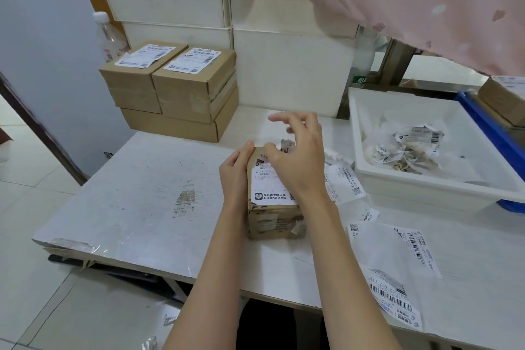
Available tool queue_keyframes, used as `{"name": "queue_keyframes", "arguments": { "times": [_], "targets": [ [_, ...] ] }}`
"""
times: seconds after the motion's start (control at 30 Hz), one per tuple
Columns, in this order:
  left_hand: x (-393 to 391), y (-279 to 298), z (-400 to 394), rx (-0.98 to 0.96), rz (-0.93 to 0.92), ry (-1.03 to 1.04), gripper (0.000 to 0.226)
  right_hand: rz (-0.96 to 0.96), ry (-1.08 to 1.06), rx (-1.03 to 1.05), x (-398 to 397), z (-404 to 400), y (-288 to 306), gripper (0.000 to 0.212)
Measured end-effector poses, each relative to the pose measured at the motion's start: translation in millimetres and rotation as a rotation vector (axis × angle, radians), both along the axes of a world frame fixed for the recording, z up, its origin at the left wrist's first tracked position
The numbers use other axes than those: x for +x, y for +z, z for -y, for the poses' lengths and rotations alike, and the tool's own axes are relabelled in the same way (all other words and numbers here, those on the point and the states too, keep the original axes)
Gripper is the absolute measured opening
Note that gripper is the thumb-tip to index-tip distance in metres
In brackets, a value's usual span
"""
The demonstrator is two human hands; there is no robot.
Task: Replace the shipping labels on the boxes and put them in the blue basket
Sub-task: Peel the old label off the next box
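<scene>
Your right hand point(298, 156) fingers pinch the torn far end of the label point(268, 182) on the box point(274, 216); your left hand point(237, 173) fingers curl round its left side. The box sits mid-desk point(127, 202), the blue basket point(488, 128) at the right edge.

Left hand point(237, 176) cupped, fingers curled; right hand point(298, 156) arched, fingertips perhaps pinching.

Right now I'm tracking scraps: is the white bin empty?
Not empty: the white bin holds crumpled torn labels.
</scene>
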State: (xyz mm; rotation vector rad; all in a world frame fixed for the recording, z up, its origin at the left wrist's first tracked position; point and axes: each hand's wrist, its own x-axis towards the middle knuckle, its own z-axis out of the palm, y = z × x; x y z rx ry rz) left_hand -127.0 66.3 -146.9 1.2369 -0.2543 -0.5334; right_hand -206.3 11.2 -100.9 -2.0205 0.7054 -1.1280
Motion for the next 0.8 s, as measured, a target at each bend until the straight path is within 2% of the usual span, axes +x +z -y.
{"name": "queue_keyframes", "arguments": {
  "times": [0.07,0.13,0.2,0.3,0.4,0.5,0.6,0.7,0.8],
  "targets": [
    [-0.9,0.5,0.3,0.015,0.003,-0.004,0.030,-0.081,-0.120,-0.033,-0.7,-3.8,6.2,0.017],
    [-2.0,-0.8,1.1,0.033,0.004,0.005,0.035,-0.265,-0.194,-0.002,0.8,-4.7,8.0,0.042],
    [-2.1,-0.7,0.6,0.030,-0.007,0.009,0.028,-0.380,-0.240,0.020,3.1,-8.1,6.7,0.055],
    [-0.8,-1.3,-0.8,0.011,0.002,0.003,0.026,-0.450,-0.237,-0.003,7.6,-9.1,0.5,0.043],
    [-0.5,-2.4,-0.3,-0.002,0.016,0.007,0.035,-0.436,-0.194,0.066,3.8,-3.4,-0.9,0.022],
    [-1.8,-0.7,0.4,-0.008,0.003,0.011,0.029,-0.390,-0.170,0.118,0.5,0.5,-2.3,0.016],
    [-2.0,-0.2,0.9,-0.002,0.004,0.021,0.038,-0.348,-0.180,0.162,2.2,1.1,-4.3,0.018],
    [-2.3,-0.2,0.8,-0.003,0.019,0.031,0.032,-0.313,-0.186,0.167,1.1,0.4,-4.9,0.020],
    [-3.2,0.6,0.5,-0.010,0.026,0.028,0.027,-0.321,-0.165,0.118,-1.4,-4.9,-5.7,0.036]
  ]
}}
